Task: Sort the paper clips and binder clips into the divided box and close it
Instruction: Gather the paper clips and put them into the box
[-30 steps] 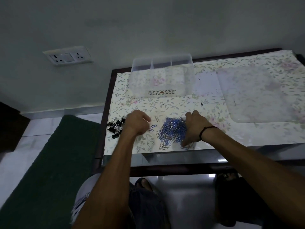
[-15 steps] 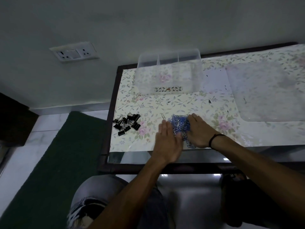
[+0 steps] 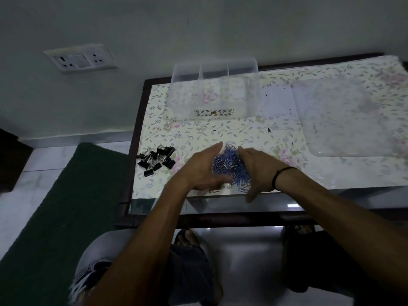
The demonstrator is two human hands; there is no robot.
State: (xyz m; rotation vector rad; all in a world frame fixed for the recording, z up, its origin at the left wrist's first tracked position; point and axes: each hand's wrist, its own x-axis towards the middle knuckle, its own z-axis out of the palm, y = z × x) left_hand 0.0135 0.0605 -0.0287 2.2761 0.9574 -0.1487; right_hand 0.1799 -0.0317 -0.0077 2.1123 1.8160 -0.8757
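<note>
You are early in the job: nothing has gone into the box yet, as far as the dim light lets one judge. Near the counter's front edge, your left hand (image 3: 199, 171) and right hand (image 3: 257, 167) cup the heap of blue paper clips (image 3: 229, 165) between them, fingers fairly straight and pressed against its sides, not clenched. A few stray clips (image 3: 215, 191) lie just beside the heap at the front edge. Toward the left edge, well apart from your hands, the black binder clips (image 3: 155, 160) sit in a loose pile, untouched. At the back edge stands the clear divided box (image 3: 176, 100), open, its compartments seemingly empty. Its lid (image 3: 344, 120) appears to be the clear sheet lying flat toward the right edge. So both sorts still have to be carried in, and the lid fitted.

The counter (image 3: 198, 133) wears a floral cover inside a dark frame. Beyond it is a plain wall with a socket plate (image 3: 80, 58); a green mat (image 3: 55, 206) covers the tiled floor at left.
</note>
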